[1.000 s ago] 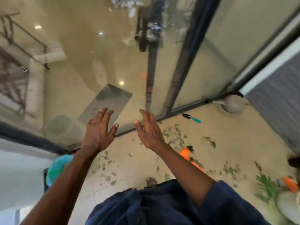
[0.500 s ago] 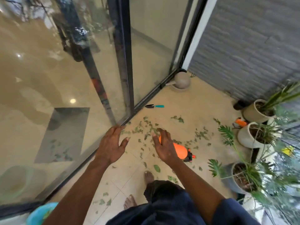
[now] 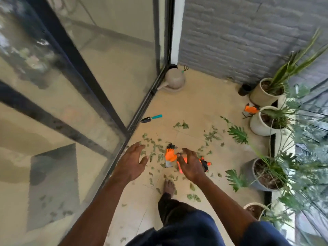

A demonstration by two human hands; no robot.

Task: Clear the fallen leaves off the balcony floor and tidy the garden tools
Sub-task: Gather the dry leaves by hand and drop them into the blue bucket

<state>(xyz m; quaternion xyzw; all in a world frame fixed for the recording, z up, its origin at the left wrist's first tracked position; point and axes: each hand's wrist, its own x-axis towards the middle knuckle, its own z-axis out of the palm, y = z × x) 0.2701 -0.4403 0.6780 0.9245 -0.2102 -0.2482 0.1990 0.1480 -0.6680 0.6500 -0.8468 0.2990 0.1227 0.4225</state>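
Observation:
Fallen green leaves (image 3: 156, 150) lie scattered over the beige balcony floor (image 3: 198, 103). An orange and grey garden glove (image 3: 170, 155) lies among them. Beside it is an orange sprayer (image 3: 204, 163), mostly hidden behind my right hand (image 3: 190, 166). A small trowel with a teal handle (image 3: 150, 118) lies near the glass door track. Another orange tool (image 3: 251, 109) sits between the pots at the right. My left hand (image 3: 131, 162) and my right hand are held out in the air above the floor, fingers relaxed, holding nothing.
A glass sliding door (image 3: 79, 86) runs along the left. A round beige watering can (image 3: 174, 79) stands in the far corner by the grey brick wall (image 3: 239, 36). Several potted plants (image 3: 268, 119) line the right side. My bare foot (image 3: 168, 186) stands on the tiles.
My view has swung right and down, from the glass door to the balcony floor. The glove and more pots have come into sight. Both hands stay raised and empty.

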